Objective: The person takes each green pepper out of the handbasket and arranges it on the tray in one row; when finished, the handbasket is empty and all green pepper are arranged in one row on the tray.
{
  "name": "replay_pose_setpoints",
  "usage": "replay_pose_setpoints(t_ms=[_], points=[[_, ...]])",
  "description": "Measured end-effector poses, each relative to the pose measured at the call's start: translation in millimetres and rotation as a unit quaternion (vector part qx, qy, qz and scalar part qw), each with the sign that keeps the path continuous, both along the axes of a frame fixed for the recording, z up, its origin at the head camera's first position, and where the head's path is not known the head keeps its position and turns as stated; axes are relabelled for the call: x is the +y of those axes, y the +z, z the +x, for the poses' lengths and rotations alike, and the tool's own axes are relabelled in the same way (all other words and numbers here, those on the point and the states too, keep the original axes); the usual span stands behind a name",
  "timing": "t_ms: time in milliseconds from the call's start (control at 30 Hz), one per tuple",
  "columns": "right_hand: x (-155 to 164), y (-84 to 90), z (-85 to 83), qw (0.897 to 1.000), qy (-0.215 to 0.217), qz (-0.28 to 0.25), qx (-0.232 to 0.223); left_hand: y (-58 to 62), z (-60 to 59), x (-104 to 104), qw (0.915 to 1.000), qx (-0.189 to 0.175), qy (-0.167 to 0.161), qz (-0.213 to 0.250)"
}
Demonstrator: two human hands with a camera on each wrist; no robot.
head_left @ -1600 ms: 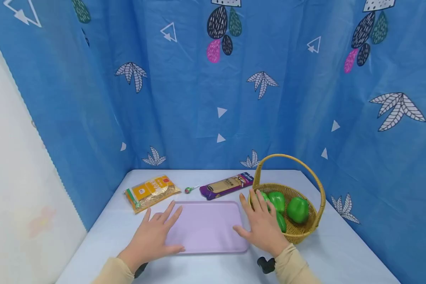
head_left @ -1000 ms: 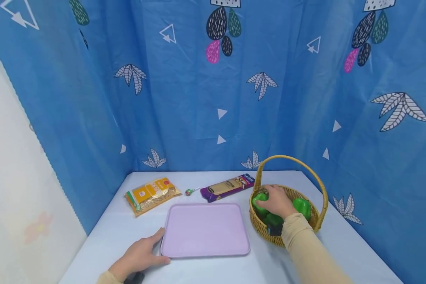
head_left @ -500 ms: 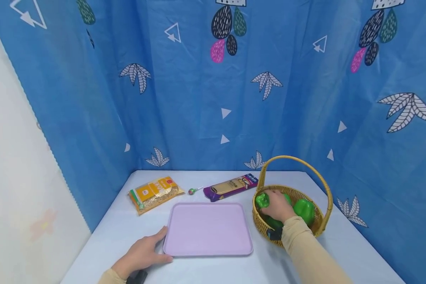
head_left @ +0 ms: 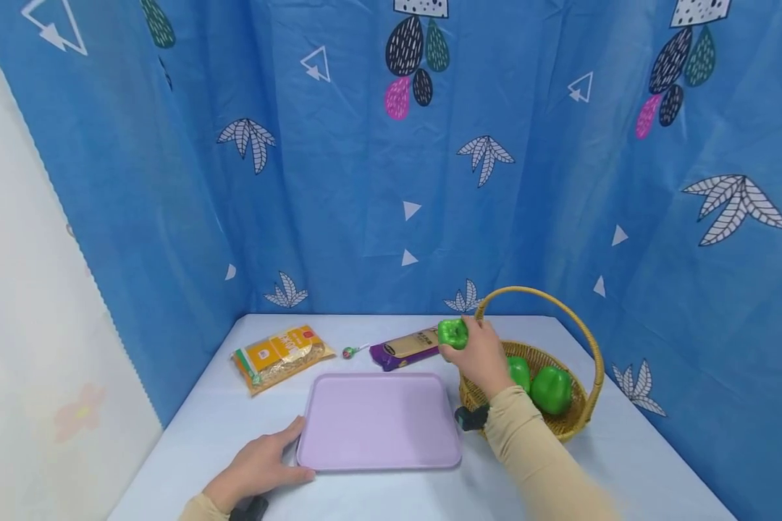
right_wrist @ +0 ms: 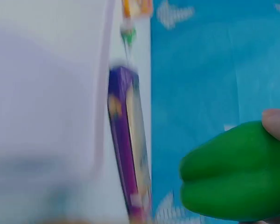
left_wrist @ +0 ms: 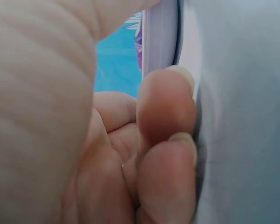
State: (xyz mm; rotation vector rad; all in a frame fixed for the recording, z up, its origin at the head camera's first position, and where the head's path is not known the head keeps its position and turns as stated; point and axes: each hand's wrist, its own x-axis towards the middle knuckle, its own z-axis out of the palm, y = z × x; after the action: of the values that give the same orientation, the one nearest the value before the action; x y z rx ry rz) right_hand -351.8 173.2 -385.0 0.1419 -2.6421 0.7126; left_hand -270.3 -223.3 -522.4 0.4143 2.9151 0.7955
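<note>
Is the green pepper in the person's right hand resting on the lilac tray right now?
No, the right hand holds the green pepper in the air beside the basket.

right wrist view blurred | green pepper cut off at edge | basket partly hidden by sleeve

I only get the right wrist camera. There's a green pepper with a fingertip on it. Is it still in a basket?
Observer: No. The right hand holds the green pepper up in the air, above the basket's left rim.
Operator: Are more peppers in there?
Observer: Yes, two more green peppers lie in the basket.
Operator: What's the other hand doing?
Observer: The left hand rests on the table, with its thumb against the near left corner of the purple tray.
Operator: Is there anything on the tray?
Observer: No, nothing lies on it.
</note>
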Motion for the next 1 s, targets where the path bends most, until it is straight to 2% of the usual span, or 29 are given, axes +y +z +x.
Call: replay_pose_setpoints(t_ms=[300, 467, 700, 1000], points=[[-111.1, -42.1, -11.9, 0.997, 0.064, -0.023, -0.045, 1.3, -0.4, 4.1, 0.9998, -0.006, 0.014, -0.012], [-154.1, -61.3, -16.1, 0.996, 0.067, -0.040, -0.043, 3.0, -1.9, 5.1, 0.9996, -0.001, 0.018, -0.021], [-191.9, -75.3, -14.6, 0.995, 0.066, -0.061, -0.034, 2.7, 0.4, 7.0, 0.9995, 0.011, 0.022, -0.018], [-207.4, -88.1, -15.8, 0.996, 0.064, -0.057, -0.029, 1.0, 3.8, 10.0, 0.9993, 0.026, 0.013, -0.023]])
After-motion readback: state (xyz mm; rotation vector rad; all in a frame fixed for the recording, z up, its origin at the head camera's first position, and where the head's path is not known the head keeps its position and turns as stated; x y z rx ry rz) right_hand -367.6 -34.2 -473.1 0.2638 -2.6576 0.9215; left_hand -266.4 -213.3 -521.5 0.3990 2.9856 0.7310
